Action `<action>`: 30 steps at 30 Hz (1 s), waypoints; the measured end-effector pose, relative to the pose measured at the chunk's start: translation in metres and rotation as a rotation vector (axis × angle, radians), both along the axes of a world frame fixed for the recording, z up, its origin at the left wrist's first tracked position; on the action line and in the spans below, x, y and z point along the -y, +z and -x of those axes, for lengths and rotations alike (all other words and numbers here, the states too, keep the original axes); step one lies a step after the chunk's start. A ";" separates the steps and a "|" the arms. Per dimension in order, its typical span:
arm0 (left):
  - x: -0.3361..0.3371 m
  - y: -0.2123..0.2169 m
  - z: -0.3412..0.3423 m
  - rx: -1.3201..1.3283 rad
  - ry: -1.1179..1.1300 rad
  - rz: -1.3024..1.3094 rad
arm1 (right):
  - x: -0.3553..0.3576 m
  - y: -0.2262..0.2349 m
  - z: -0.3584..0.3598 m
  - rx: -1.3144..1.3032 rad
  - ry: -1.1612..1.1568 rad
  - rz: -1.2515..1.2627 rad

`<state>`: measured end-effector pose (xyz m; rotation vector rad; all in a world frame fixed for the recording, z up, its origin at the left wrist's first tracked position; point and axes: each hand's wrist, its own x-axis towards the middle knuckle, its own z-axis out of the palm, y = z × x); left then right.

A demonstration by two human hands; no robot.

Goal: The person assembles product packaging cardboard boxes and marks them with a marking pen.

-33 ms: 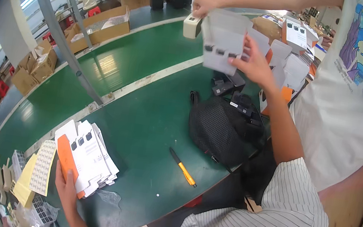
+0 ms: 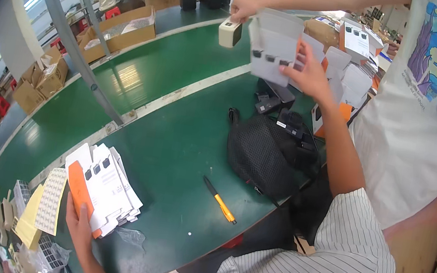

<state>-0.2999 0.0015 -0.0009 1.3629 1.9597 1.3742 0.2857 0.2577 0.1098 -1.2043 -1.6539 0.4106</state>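
My right hand (image 2: 311,77) is raised over the far part of the table, its thumb and fingers pinching a flat white carton (image 2: 276,40) with small dark pictures on it. Down at the near left, my left hand (image 2: 79,223) grips the edge of a stack of flattened white-and-orange cartons (image 2: 109,188) lying on the table. Its thumb rests over the orange strip. Just left of the raised carton, another person's hand (image 2: 244,9) holds a small cream-coloured box-shaped thing (image 2: 230,33).
A black mesh bag (image 2: 261,151) lies on the green table (image 2: 177,187), with black adapters (image 2: 274,98) behind it. A yellow-and-black pen (image 2: 219,200) is nearer me. Sticker sheets (image 2: 51,199) flank the stack. More cartons (image 2: 357,41) pile up far right. A metal post (image 2: 76,30) rises at left.
My right hand and its carton have shifted slightly to the right. The other person's cream thing has moved a little left and down. My left hand stays on the stack.
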 end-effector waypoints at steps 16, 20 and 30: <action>-0.002 -0.004 0.002 -0.030 -0.018 -0.002 | -0.002 -0.053 -0.038 0.380 -0.609 0.263; -0.004 -0.003 0.001 0.023 -0.019 0.008 | -0.012 -0.068 -0.058 0.368 -0.640 0.249; 0.000 0.002 -0.002 0.005 0.001 0.043 | -0.015 -0.069 -0.056 0.285 -0.648 0.152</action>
